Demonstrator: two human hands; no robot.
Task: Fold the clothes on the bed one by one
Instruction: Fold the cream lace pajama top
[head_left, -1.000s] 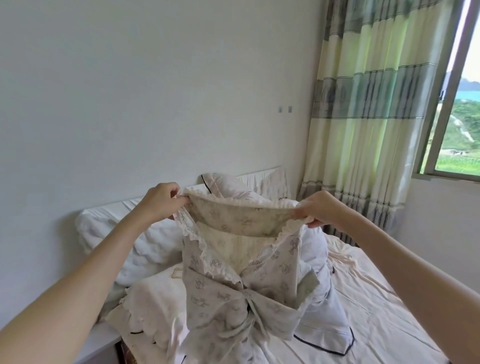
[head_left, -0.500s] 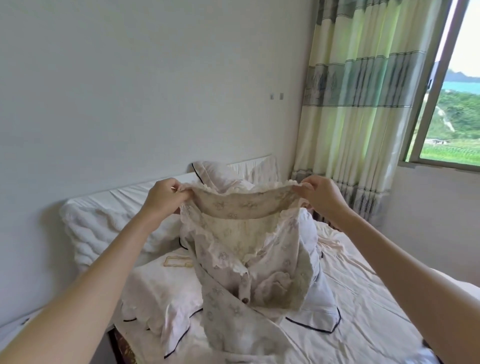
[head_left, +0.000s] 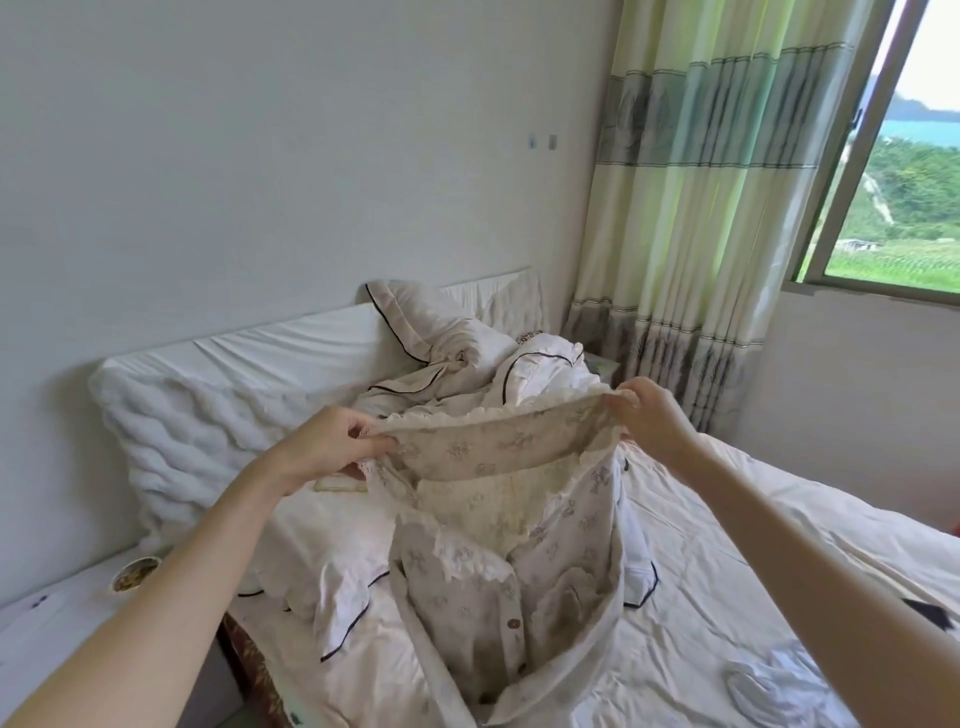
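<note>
1. The left hand (head_left: 332, 447) and right hand (head_left: 649, 415) each pinched the lacy top (head_left: 498, 519), holding it up over the bed (head_left: 727, 545).
2. It was not folded yet.
3. More white clothes (head_left: 467, 364) lay crumpled behind it, waiting.

This is a bedroom in a home. A bed (head_left: 727, 545) with white sheets fills the middle, pillows (head_left: 431, 322) lie at 12 o'clock, and a striped curtain (head_left: 691, 208) hangs by a window (head_left: 904, 182) at 2 o'clock.
</note>
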